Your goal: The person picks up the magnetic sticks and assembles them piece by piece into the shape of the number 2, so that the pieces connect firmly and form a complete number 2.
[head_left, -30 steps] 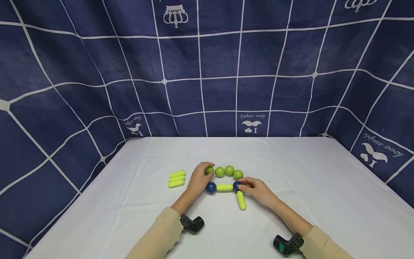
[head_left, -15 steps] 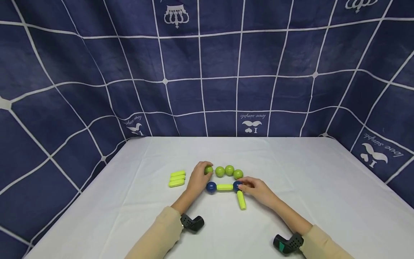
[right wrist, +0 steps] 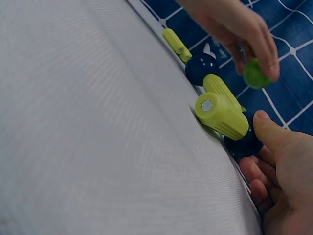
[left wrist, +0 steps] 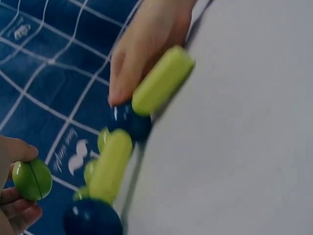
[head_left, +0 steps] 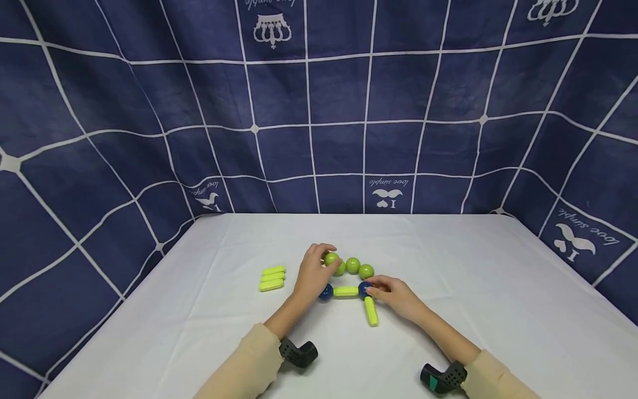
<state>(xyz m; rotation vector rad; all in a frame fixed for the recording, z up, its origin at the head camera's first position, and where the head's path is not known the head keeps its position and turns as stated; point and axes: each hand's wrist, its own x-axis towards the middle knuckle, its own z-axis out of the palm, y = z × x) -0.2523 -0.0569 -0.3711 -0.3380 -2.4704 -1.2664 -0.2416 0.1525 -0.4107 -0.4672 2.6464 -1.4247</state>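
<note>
My left hand (head_left: 311, 277) holds a glossy green ball (left wrist: 32, 180) between thumb and fingers, raised above the table in both wrist views. My right hand (head_left: 399, 299) pinches a dark blue ball (right wrist: 243, 142), thumb on one side and fingers on the other. From that ball one yellow-green magnetic rod (head_left: 345, 291) runs left to a second blue ball (left wrist: 93, 218). Another yellow-green rod (head_left: 371, 311) points from it toward the near edge, its free end showing a round silver disc in the right wrist view. The left hand partly covers the second blue ball in the head view.
Three more green balls, among them a middle one (head_left: 352, 265), lie in a row behind the joined pieces. Three loose yellow-green rods (head_left: 272, 278) lie side by side at left. The white tabletop (head_left: 423, 244) ends at a dark blue checked curtain (head_left: 339, 144).
My left hand has lifted the green ball from the left end of the row and carried it slightly right. The right hand stays at its blue ball.
</note>
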